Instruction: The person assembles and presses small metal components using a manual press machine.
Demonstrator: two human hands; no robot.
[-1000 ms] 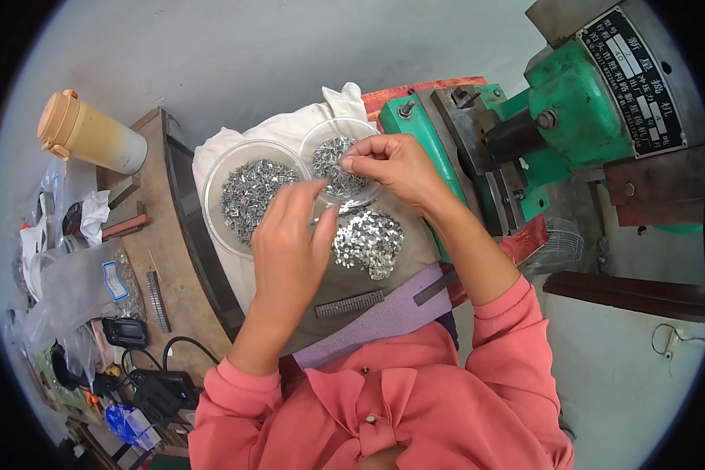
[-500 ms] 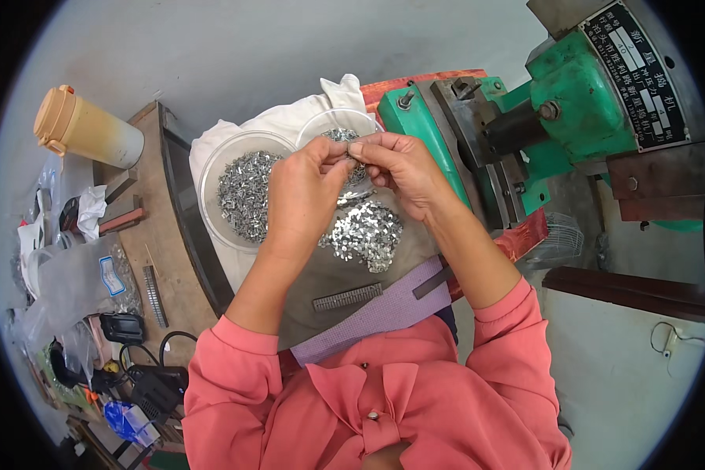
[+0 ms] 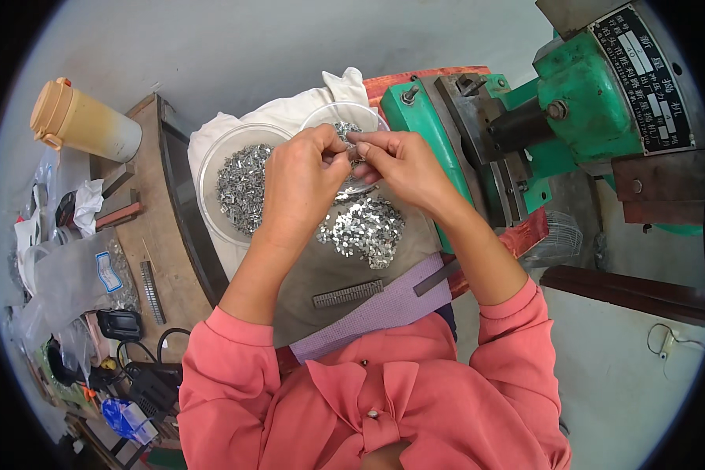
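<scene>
My left hand point(image 3: 299, 180) and my right hand point(image 3: 406, 168) are hovering over the right tub point(image 3: 343, 104), fingertips close together. I am curling my thumbs and fingers in, but I cannot tell if they are gripping a bit. Small metal bits point(image 3: 247, 188) are lying in two round tubs, pointing every way, too many for counting. The left tub point(image 3: 200, 186) is sitting just beside the right one. One pile of shiny bits point(image 3: 368, 233) is lying nearer me. One grey ridged bar point(image 3: 348, 294) is resting even nearer, its long side running left to right, its right end slanting slightly away from me. One green machine point(image 3: 591, 110) is standing to my right.
</scene>
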